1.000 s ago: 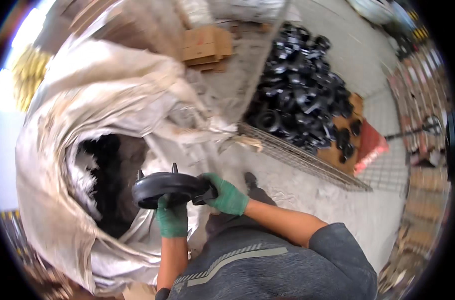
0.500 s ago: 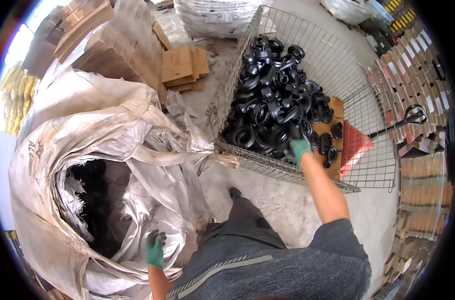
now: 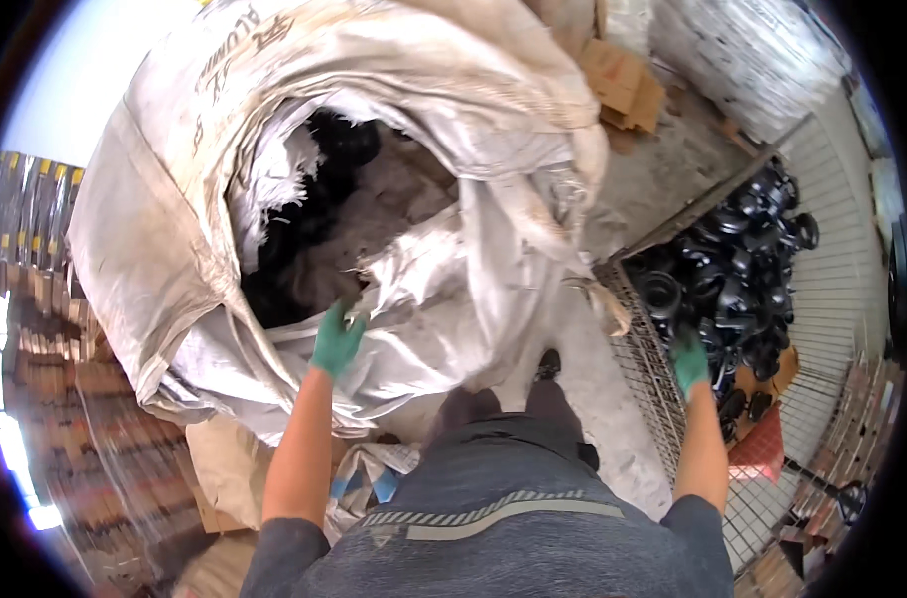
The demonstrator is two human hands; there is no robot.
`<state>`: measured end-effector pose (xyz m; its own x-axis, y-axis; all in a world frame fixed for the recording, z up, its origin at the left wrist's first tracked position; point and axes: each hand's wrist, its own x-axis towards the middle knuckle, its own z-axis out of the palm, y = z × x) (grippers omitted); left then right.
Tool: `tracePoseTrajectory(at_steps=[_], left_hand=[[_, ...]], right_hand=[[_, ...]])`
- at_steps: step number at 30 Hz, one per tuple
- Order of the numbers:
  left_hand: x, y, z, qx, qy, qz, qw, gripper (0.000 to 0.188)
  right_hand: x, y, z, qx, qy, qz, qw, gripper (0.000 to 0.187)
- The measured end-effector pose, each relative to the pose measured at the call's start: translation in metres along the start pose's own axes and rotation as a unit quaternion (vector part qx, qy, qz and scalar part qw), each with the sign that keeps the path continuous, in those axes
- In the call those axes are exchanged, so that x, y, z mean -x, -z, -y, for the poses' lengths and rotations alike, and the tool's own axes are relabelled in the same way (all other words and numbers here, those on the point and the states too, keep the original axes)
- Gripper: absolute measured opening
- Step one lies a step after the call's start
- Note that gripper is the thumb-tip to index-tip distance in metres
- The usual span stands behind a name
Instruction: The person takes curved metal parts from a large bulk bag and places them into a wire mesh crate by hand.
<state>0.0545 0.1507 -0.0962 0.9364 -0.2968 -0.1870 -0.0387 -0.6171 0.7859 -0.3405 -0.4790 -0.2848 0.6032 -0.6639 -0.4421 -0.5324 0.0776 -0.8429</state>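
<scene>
Apparently handling parts [image 3: 734,267] between sack [image 3: 174,209] and cage [image 3: 641,351].
Left hand [image 3: 339,342] is hovering, fingers wide; blur is leaving right hand's [image 3: 689,361] hold untellable; next is calling for a firm grip.

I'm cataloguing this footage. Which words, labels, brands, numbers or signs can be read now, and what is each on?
White woven sack: dark printed lettering on its upper left side, partly legible, but I won't copy wording.
Grey shirt: small pale mark beside the striped band, too small to read.
Folded cardboard: any print is too small or blurred to read.
</scene>
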Motion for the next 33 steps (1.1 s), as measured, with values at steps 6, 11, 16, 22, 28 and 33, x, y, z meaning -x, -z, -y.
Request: tracePoseTrajectory(at_steps=[6, 11, 16, 22, 28, 33], left_hand=[[-0.16, 0.046, 0.107, -0.109, 0.094, -0.055, 0.988, 0.061], [-0.31, 0.078, 0.247, -0.349, -0.104, -0.154, 0.918, 0.043], [-0.345, 0.139, 0.329, -0.418, -0.187, -0.129, 0.88, 0.04], [-0.205, 0.079, 0.082, 0.118, 0.26, -0.073, 0.956, 0.041], [-0.027, 0.072, -0.092, 0.291, 0.02, 0.129, 0.948, 0.065], [0.004, -0.021, -0.176, 0.328, -0.051, 0.373, 0.867, 0.092]], right_hand=[[0.193, -0.059, -0.092, 0.001, -0.427, 0.048, 0.903, 0.057], [0.312, -0.072, -0.026, 0.084, -0.464, 0.01, 0.882, 0.056], [0.296, -0.114, 0.012, 0.002, -0.422, 0.014, 0.906, 0.052], [0.234, -0.14, 0.05, 0.167, -0.299, 0.088, 0.936, 0.044], [0.16, -0.24, 0.234, 0.039, -0.048, 0.229, 0.972, 0.053], [0.139, -0.258, 0.268, -0.244, 0.129, 0.373, 0.886, 0.07]])
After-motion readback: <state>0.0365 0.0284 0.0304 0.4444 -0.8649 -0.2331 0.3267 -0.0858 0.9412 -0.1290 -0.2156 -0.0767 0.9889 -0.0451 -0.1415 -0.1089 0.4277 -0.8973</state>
